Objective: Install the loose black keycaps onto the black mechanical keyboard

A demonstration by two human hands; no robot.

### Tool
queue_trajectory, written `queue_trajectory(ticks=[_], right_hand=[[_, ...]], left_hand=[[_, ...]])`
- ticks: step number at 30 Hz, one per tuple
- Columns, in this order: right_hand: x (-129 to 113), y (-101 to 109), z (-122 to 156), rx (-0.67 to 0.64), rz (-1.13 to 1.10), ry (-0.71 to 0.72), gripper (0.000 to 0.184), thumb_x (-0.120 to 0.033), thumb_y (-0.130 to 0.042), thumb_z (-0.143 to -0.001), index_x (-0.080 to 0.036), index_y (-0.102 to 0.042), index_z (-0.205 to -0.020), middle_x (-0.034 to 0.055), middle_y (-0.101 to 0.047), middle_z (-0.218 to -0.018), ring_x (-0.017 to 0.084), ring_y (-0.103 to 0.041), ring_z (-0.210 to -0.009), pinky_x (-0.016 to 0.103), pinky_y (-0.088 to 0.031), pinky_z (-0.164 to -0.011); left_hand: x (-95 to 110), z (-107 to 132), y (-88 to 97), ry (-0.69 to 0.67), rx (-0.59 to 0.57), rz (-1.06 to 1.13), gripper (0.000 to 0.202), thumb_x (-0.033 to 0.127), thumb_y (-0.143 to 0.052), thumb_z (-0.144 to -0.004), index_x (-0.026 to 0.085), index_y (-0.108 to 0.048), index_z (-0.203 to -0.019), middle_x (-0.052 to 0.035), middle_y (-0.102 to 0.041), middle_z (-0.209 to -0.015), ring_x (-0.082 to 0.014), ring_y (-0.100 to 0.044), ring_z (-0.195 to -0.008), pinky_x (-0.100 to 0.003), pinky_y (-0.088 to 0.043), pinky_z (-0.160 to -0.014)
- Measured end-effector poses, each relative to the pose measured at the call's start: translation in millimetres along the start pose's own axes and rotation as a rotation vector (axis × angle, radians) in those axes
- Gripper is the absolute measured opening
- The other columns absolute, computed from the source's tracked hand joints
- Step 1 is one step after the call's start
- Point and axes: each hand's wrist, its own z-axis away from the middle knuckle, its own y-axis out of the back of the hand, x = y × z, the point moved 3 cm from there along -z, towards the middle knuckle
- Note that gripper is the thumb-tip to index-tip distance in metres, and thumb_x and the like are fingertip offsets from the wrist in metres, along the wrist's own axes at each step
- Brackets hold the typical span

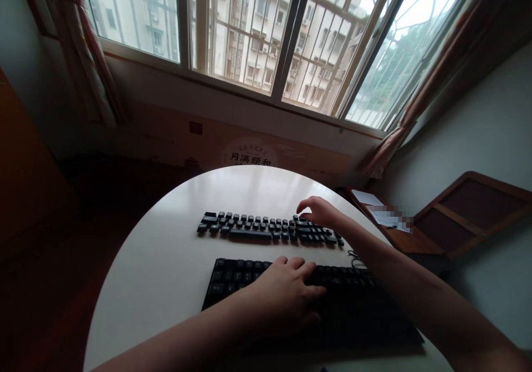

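Curls right hand narrowly by far edge of keycaps, laid lengthwise left-to-right; cannot tell if holding one. Rests left hand, loosely spread, on keyboard, farther off.

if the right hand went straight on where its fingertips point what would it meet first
Probably the black keycaps laid in rows on the white table: the right hand curls down toward them, though depth is unclear and it may be touching one.
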Motion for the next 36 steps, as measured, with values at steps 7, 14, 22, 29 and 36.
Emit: queue_trajectory(ticks=[7,14,22,29,36], right_hand=[[8.3,-9.6,-11.0,-0.145,0.005,0.008,0.013,-0.028,-0.070,-0.099,-0.014,-0.069,-0.100,0.0052,-0.068,-0.102,0.022,-0.065,-0.098,0.043,-0.052,-0.095],[7.6,-18.9,-22.1,-0.192,-0.016,-0.001,0.016,-0.030,-0.069,-0.100,-0.014,-0.068,-0.097,0.0047,-0.068,-0.099,0.020,-0.066,-0.092,0.040,-0.055,-0.089],[-11.7,6.9,-2.0,0.011,-0.069,-0.025,0.013,-0.008,-0.073,-0.085,-0.016,-0.067,-0.094,0.0025,-0.069,-0.091,0.021,-0.064,-0.090,0.036,-0.051,-0.087],[-39.3,48.1,90.3,0.053,-0.217,-0.017,0.008,-0.016,-0.068,-0.085,-0.021,-0.068,-0.091,0.0004,-0.070,-0.089,0.018,-0.065,-0.081,0.027,-0.049,-0.075],[-65.2,46.1,149.5,-0.097,-0.349,0.020,0.015,-0.007,-0.065,-0.085,-0.021,-0.068,-0.090,-0.0030,-0.068,-0.082,0.014,-0.062,-0.075,0.022,-0.045,-0.073]], left_hand=[[0.3,2.5,1.0,-0.008,-0.024,0.022,0.051,0.053,-0.054,-0.095,0.028,-0.058,-0.139,-0.0189,-0.047,-0.151,-0.0422,-0.050,-0.131,-0.060,-0.045,-0.098],[-0.4,3.5,1.0,-0.025,-0.025,0.029,0.051,0.053,-0.052,-0.096,0.027,-0.058,-0.138,-0.0202,-0.042,-0.155,-0.0427,-0.047,-0.134,-0.060,-0.044,-0.099],[-0.3,2.8,3.3,-0.032,-0.028,0.017,0.050,0.053,-0.053,-0.096,0.028,-0.059,-0.138,-0.0194,-0.044,-0.153,-0.0415,-0.047,-0.134,-0.059,-0.044,-0.100],[0.0,-1.8,5.5,-0.028,-0.020,0.008,0.043,0.049,-0.060,-0.093,0.029,-0.065,-0.131,-0.0166,-0.052,-0.147,-0.0377,-0.053,-0.128,-0.053,-0.047,-0.098],[-2.2,-2.0,1.5,-0.033,0.068,-0.018,0.037,0.045,-0.064,-0.091,0.031,-0.069,-0.125,-0.0135,-0.058,-0.141,-0.0354,-0.057,-0.123,-0.050,-0.047,-0.099]])
